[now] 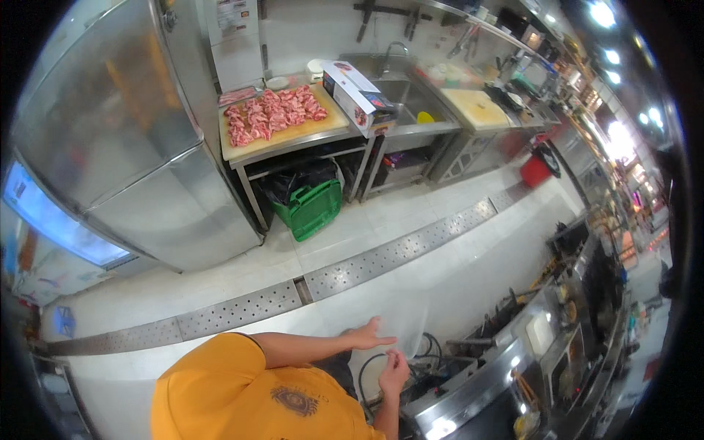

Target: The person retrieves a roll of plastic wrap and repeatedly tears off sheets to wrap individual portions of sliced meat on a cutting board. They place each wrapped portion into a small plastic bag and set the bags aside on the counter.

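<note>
My left hand (372,335) reaches out with its fingers apart, near a blurred, see-through plastic piece (411,325). Just below it, my right hand (395,373) is curled, its fingertips pinched at the lower edge of what looks like that same plastic; the contact is faint. Whether the plastic is a bag, a glove or a sheet I cannot tell. Away across the aisle, cut raw meat (275,113) lies in rows on a large cutting board (286,135) on a steel table. A printed cardboard box (352,96) stands beside the board.
A steel refrigerator (170,203) stands left of the table, above a perforated floor drain cover (363,267). Under the table is a green lidded bin (316,209). A steel sink (404,99) is beyond the box. Cooking equipment with a steel edge (467,385) and black hoses (432,346) are close at right.
</note>
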